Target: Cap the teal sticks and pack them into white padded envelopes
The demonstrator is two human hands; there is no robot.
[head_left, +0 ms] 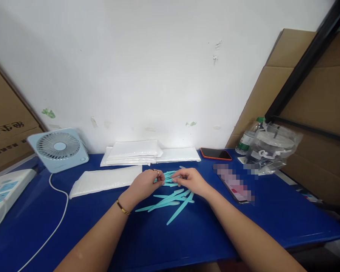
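Slim, tapered turquoise plastic sticks with pale clear ends, which look like eyebrow razors (166,201), lie crossed in a loose pile on the blue table. Just beyond the pile, several more razors (169,176) run between my two hands. My left hand (147,183), with a ring and a bracelet, is closed in a pinch at their left side. At their right side my right hand (190,180) is also closed, thumb against the fingers. The fingers hide part of the razors, so how firmly each is gripped does not show.
White padded envelopes (133,149) are stacked by the wall, and one envelope (107,180) lies nearer. Left stand a blue fan (59,147) and a power strip (5,196). Right are two phones (216,153) (235,183), a bottle (246,139) and a bagged cup (272,147).
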